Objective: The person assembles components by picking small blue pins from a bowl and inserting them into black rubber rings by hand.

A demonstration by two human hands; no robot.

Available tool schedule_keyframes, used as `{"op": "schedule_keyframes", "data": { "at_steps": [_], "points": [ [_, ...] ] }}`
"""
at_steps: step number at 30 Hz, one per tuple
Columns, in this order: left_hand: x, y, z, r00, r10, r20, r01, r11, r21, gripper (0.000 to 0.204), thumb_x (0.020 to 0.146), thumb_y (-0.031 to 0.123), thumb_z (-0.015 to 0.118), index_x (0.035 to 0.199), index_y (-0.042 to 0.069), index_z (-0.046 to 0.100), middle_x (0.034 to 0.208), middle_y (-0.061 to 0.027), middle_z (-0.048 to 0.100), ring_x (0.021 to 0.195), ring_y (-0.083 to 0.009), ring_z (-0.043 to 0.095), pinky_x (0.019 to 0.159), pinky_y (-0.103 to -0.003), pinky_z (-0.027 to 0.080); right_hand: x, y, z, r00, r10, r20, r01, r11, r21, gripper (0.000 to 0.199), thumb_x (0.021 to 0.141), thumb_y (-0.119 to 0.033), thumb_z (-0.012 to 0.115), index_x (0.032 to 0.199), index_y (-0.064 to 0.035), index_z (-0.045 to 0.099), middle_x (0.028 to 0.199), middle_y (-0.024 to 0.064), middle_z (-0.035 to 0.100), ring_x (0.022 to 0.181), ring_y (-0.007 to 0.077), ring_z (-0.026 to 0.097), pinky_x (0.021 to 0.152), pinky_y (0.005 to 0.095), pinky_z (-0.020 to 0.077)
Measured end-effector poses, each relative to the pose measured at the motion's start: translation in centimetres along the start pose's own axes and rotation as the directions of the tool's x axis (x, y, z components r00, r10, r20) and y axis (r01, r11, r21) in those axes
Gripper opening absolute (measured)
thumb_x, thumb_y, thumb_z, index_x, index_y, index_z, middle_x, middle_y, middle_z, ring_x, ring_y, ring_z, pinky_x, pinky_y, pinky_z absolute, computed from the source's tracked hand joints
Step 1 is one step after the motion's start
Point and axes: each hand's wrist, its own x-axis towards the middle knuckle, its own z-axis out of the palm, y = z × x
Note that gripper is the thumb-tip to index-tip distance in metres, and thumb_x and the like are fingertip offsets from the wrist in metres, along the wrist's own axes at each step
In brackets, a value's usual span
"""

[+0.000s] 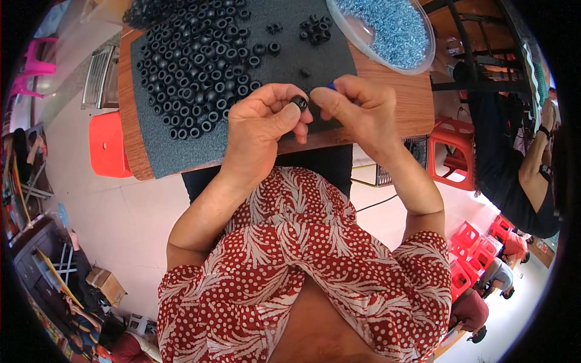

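I see left hand pinching a black rubber ring over the bench edge; right hand closed on a small blue piece, fingertips touching the ring.

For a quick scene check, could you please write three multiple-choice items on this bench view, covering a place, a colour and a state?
1. Where does the bowl of small blue parts stand?
A. far right of the table
B. on the floor
C. on the red stool

2. What colour is the mat under the black rings?
A. white
B. dark grey
C. yellow

3. What does the left hand do?
A. lies flat on the mat
B. pinches one black ring at its fingertips
C. hangs at the side

Answers: 1 A, it sits at the table's far right edge; 2 B, the mat is dark grey; 3 B, a ring sits between thumb and finger, beside the right hand.
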Motion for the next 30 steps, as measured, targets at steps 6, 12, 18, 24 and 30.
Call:
{"op": "schedule_keyframes", "data": {
  "at_steps": [6, 12, 18, 24, 30],
  "points": [
    [-0.1, 0.5, 0.0, 1.0, 0.012, -0.025, -0.011, 0.999, 0.037, 0.018, 0.087, 0.01, 0.058, 0.098, -0.005, 0.055, 0.083, -0.011, 0.06, 0.063, -0.0142, 0.056, 0.06, -0.029, 0.048, 3.1, 2.7, -0.6, 0.723, -0.687, 0.068, 0.563, 0.53, -0.635, 0.013, 0.068, -0.006, 0.068, 0.069, -0.0006, 0.057, 0.067, 0.0109, 0.052, 0.066, 0.0272, 0.051, 0.056, 0.0364, 0.0405],
    [0.1, 0.8, 0.3, 0.996, 0.023, -0.081, -0.021, 1.0, 0.02, 0.016, 0.085, 0.004, 0.058, 0.098, -0.005, 0.057, 0.081, -0.0125, 0.062, 0.061, -0.0138, 0.056, 0.057, -0.025, 0.048, 4.5, 3.6, 0.4, 0.589, -0.776, 0.225, 0.558, 0.189, -0.808, 0.016, 0.062, -0.011, 0.069, 0.069, -0.0041, 0.057, 0.074, 0.0099, 0.05, 0.075, 0.0282, 0.047, 0.064, 0.038, 0.0372],
    [0.2, 0.7, 0.1, 0.996, 0.03, -0.086, -0.028, 0.999, 0.022, 0.016, 0.085, 0.004, 0.058, 0.099, -0.005, 0.057, 0.082, -0.0125, 0.063, 0.061, -0.013, 0.056, 0.056, -0.024, 0.047, 4.3, 3.2, 0.1, 0.622, -0.763, 0.176, 0.596, 0.315, -0.739, 0.015, 0.066, -0.008, 0.068, 0.065, -0.0032, 0.053, 0.073, 0.0104, 0.052, 0.072, 0.0273, 0.049, 0.061, 0.0384, 0.0394],
    [0.2, 0.6, 0.1, 0.996, 0.018, -0.088, -0.016, 1.0, 0.024, 0.017, 0.085, 0.005, 0.059, 0.099, -0.005, 0.057, 0.082, -0.0123, 0.063, 0.062, -0.0126, 0.056, 0.057, -0.024, 0.047, 1.3, 1.3, -0.3, 0.861, -0.509, -0.008, 0.483, 0.822, -0.302, 0.019, 0.068, -0.001, 0.07, 0.072, 0.0019, 0.051, 0.068, 0.0088, 0.052, 0.062, 0.0198, 0.052, 0.053, 0.0295, 0.0417],
    [0.5, 1.0, 0.8, 0.996, 0.017, -0.087, -0.015, 1.0, 0.019, 0.018, 0.085, 0.005, 0.059, 0.1, -0.005, 0.057, 0.082, -0.0119, 0.063, 0.063, -0.0128, 0.056, 0.057, -0.024, 0.047, 0.9, 1.4, -0.5, 0.875, -0.479, -0.07, 0.47, 0.875, -0.118, 0.017, 0.068, 0.002, 0.069, 0.075, 0.0028, 0.054, 0.068, 0.0054, 0.051, 0.062, 0.013, 0.049, 0.057, 0.0252, 0.0411]
  ]
}}
